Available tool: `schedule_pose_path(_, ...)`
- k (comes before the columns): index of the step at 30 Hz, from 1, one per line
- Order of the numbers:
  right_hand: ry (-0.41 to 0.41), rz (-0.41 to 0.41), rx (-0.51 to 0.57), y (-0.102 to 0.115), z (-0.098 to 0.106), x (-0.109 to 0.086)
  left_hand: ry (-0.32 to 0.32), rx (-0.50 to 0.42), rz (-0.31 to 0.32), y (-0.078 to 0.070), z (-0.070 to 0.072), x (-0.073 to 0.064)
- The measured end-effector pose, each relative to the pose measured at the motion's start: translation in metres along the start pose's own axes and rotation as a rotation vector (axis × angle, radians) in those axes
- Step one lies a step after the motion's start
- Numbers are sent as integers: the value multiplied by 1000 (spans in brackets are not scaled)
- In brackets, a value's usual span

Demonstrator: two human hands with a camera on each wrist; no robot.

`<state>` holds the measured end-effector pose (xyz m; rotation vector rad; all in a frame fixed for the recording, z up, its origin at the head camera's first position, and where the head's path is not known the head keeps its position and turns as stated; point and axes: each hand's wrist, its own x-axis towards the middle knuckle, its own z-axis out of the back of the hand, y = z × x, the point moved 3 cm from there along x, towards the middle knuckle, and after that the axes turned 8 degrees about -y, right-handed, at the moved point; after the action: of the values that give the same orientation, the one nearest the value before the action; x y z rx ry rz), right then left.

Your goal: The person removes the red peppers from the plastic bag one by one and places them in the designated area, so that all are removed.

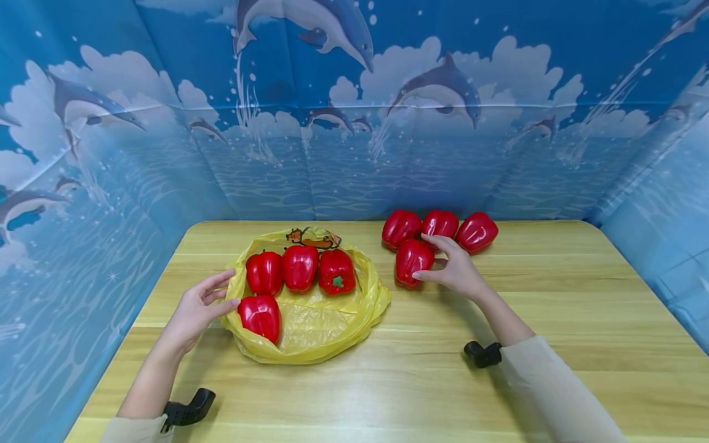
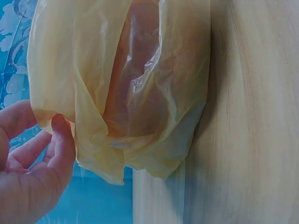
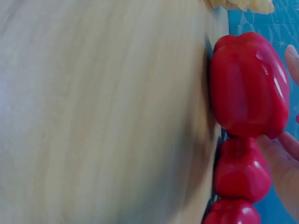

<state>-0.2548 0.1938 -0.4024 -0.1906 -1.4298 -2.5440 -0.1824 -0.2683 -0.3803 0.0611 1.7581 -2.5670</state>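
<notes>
A yellow plastic bag lies spread with its mouth up on the table, several red bell peppers inside it. My left hand is at its left rim, and in the left wrist view the thumb and a finger pinch the edge of the bag. More red bell peppers sit in a cluster at the back. Around the nearest pepper of that cluster is my right hand, thumb at its near side and index finger past its far side. In the right wrist view, a gap shows between the index fingertip and this pepper.
Behind the nearest pepper stand three others, a left one, a middle one and a right one, close to the back edge of the wooden table. A blue dolphin-print curtain rises behind the table.
</notes>
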Motion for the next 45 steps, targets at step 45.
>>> schedule_pose_path(45, 221, 68, 184, 79, -51, 36, 19, -1, 16, -9, 0, 8)
